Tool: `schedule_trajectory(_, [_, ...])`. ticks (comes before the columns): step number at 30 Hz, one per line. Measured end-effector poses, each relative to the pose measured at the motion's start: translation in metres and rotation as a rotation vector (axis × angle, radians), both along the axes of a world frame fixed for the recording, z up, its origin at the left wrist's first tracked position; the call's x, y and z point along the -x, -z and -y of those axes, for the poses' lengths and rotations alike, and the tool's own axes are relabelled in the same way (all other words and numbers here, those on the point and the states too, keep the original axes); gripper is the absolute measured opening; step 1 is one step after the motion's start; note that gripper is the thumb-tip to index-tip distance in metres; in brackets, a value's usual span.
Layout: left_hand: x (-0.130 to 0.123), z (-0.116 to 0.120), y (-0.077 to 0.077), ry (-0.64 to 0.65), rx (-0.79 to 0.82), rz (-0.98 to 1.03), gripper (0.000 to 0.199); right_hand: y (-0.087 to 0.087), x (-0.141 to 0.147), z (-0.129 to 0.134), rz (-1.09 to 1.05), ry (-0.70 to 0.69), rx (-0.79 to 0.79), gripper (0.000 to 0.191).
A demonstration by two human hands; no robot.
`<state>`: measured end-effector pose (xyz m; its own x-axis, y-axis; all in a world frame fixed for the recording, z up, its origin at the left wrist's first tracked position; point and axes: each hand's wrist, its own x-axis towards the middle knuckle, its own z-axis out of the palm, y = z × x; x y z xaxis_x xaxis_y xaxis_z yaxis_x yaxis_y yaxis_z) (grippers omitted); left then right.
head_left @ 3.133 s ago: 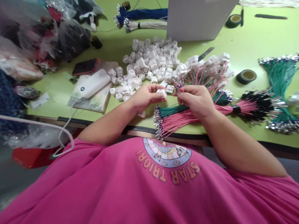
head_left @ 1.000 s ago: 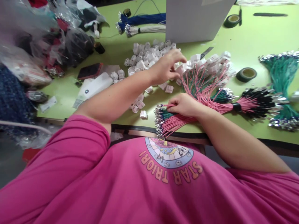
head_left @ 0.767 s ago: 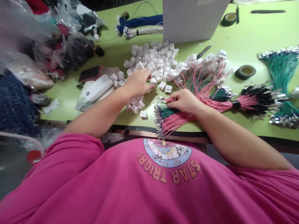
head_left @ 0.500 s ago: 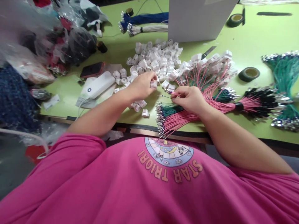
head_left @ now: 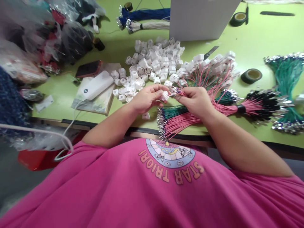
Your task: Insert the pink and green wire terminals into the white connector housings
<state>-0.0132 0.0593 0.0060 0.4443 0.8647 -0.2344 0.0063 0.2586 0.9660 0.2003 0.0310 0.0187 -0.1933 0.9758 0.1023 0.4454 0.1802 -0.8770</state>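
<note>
My left hand (head_left: 150, 98) pinches a white connector housing (head_left: 164, 95) above the front of the table. Just to its right, my right hand (head_left: 195, 98) holds pink wires (head_left: 182, 92) between thumb and fingers, their metal ends close to the housing. Whether the wire ends touch the housing is too small to tell. Below my hands lies a bundle of pink and green wires (head_left: 180, 125) with silver terminals at its left end. Behind them spreads a pile of white housings (head_left: 155, 60), and wires with housings on their ends (head_left: 219, 63) lie to the right.
A white device (head_left: 98, 86) with a cable and a phone (head_left: 89, 69) lie left. Plastic bags (head_left: 76, 41) fill the back left. A grey box (head_left: 201, 19) stands behind. Tape (head_left: 251, 76), a blade (head_left: 211, 52) and green wire bundles (head_left: 288, 79) are to the right.
My left hand has moved right and toward me, bringing its housing close to the wire ends. My right hand stays nearly in place with its wires. The view has shifted slightly.
</note>
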Motion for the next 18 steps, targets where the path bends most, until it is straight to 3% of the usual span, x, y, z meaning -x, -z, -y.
schedule_trajectory(7, [-0.0013, 0.0033, -0.0059, -0.018, 0.051, 0.04, 0.033, 0.0019, 0.0023, 0.0004, 0.067, 0.066, -0.057, 0.029])
schedule_trajectory(14, [-0.0029, 0.0061, -0.0026, -0.058, -0.145, -0.132, 0.038, 0.0029, 0.0034, 0.0006, 0.127, 0.074, -0.089, 0.028])
schedule_trajectory(18, [-0.0034, 0.006, -0.0018, -0.112, -0.166, -0.175, 0.036, 0.0064, 0.004, 0.0002, 0.137, 0.064, -0.113, 0.026])
